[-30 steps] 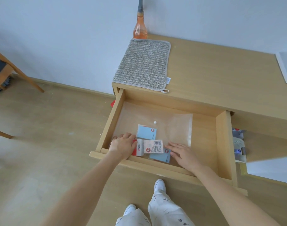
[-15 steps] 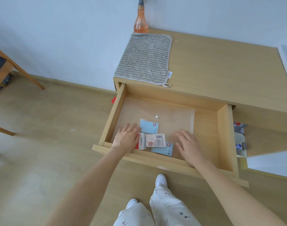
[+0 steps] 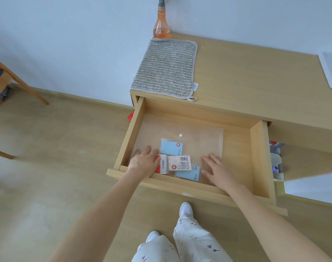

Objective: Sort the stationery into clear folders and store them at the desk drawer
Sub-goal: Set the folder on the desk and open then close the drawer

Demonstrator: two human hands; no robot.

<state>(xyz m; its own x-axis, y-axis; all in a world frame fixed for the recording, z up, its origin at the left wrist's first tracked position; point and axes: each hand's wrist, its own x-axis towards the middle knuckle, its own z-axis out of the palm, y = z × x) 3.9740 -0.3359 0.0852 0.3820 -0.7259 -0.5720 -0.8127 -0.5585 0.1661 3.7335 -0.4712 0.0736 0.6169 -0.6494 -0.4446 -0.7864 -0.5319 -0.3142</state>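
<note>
Left hand point(image 3: 144, 163) and right hand point(image 3: 218, 170) — fingers spread — press clear folder point(image 3: 203, 140); drawer point(image 3: 259, 159) open.

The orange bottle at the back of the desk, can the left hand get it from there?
Probably yes: the orange bottle stands in the open, and the left hand holds nothing, though it's low in the drawer.

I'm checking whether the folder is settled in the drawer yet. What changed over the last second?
Both hands slid further into the drawer over the clear folder: the left hand onto its left part, the right hand onto its right part, fingers flat. Neither took hold of anything. The folder, the packets inside, the cloth and bottle look unmoved.
</note>
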